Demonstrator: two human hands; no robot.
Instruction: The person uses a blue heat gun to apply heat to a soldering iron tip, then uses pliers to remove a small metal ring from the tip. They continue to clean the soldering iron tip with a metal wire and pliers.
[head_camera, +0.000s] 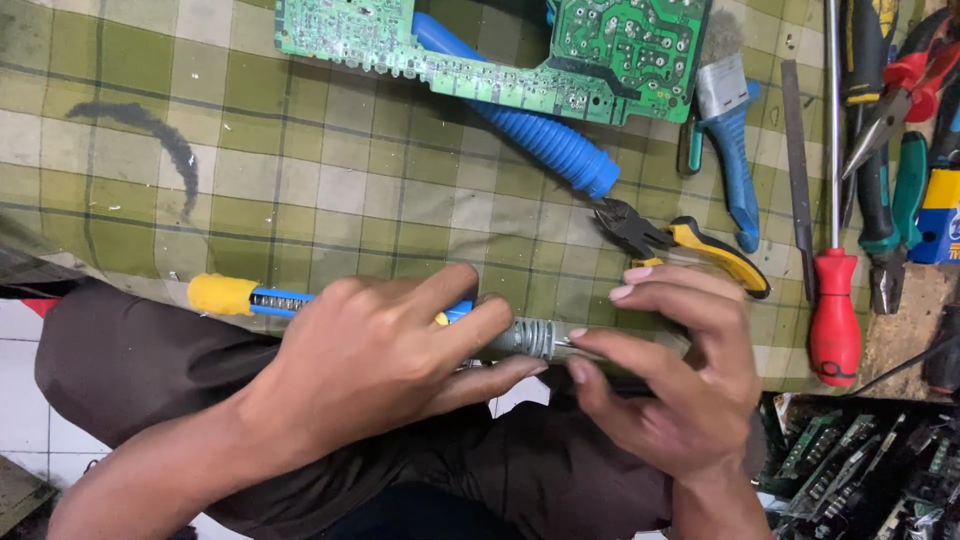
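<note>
My left hand (385, 350) grips the blue handle of a soldering iron (270, 298) with a yellow end cap, held level over my lap. My right hand (670, 370) pinches the iron's metal collar and shaft (535, 338) at the front end; the tip is hidden under my fingers. Both hands hover at the near edge of a green checked cloth (330, 180).
On the cloth lie a green circuit board (600, 50), a blue ribbed tube (545, 140), yellow-handled cutters (680, 240), a blue-handled brush (730, 130), a flat file (797, 160), a red-handled screwdriver (835, 310) and pliers (900, 100). Loose circuit boards (850, 470) sit at lower right.
</note>
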